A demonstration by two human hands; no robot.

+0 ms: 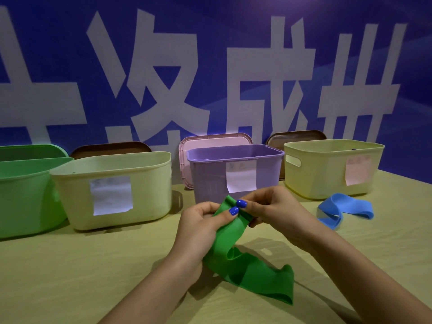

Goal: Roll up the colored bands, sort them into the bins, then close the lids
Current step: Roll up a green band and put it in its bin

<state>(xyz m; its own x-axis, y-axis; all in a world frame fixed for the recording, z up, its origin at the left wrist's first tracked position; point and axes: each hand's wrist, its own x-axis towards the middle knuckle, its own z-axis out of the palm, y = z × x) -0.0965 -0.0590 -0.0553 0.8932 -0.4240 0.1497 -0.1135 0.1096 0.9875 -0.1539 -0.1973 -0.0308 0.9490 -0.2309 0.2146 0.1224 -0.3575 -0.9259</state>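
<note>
A green band [247,272] hangs from both hands down onto the table. My left hand [201,228] and my right hand [271,206] pinch its top end between thumb and fingers, held above the table in front of the purple bin [236,174]. A blue band [343,209] lies loose on the table to the right, in front of the yellow bin [332,169]. A cream bin [114,190] and a green bin [25,192] stand at the left. All bins are open.
Lids lean on the blue wall behind the bins: a pink lid [210,141], a brown lid [109,148] and another brown lid [297,135]. Paper labels hang on three bin fronts. The wooden table [81,277] spreads out in front.
</note>
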